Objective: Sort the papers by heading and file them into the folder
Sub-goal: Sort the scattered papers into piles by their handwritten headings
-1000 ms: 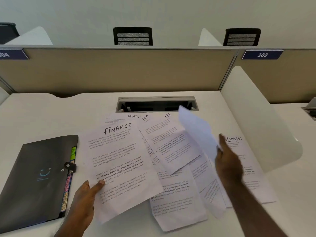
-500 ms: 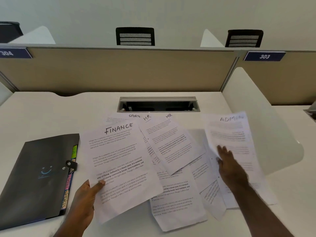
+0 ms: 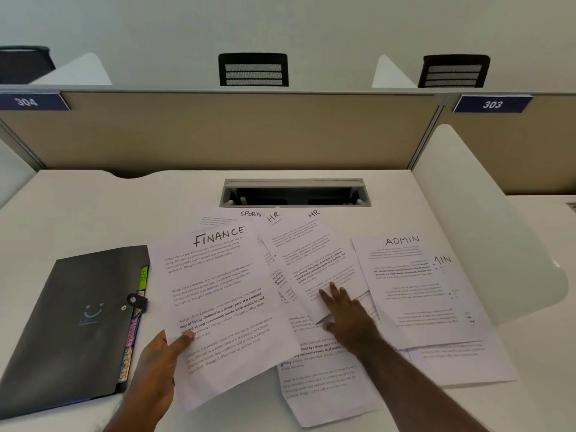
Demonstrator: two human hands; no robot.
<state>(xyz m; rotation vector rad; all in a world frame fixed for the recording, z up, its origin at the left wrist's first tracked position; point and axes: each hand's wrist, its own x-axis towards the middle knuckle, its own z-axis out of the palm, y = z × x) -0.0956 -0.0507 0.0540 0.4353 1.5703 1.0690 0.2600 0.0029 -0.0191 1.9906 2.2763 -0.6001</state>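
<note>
My left hand [image 3: 156, 369] pinches the lower left edge of the FINANCE sheet [image 3: 221, 307], thumb on top, and holds it above the desk. My right hand [image 3: 346, 313] lies with straight fingers on an HR sheet [image 3: 311, 260] in the middle of the paper pile. Behind it peek a second HR heading [image 3: 274, 217] and a SPORTS heading [image 3: 251, 214]. An ADMIN sheet [image 3: 411, 288] lies flat at the right, over another ADMIN sheet. A closed black folder [image 3: 74, 322] with coloured tabs [image 3: 134, 332] lies at the left.
More printed sheets [image 3: 324, 378] lie under my right forearm near the desk's front edge. An open grey cable slot [image 3: 294, 193] sits behind the papers. A beige partition [image 3: 218, 129] closes the back and a white divider [image 3: 486, 229] closes the right side.
The right hand laid the ADMIN sheet down flat at the right, then moved left onto the HR sheet. The left hand kept holding the FINANCE sheet.
</note>
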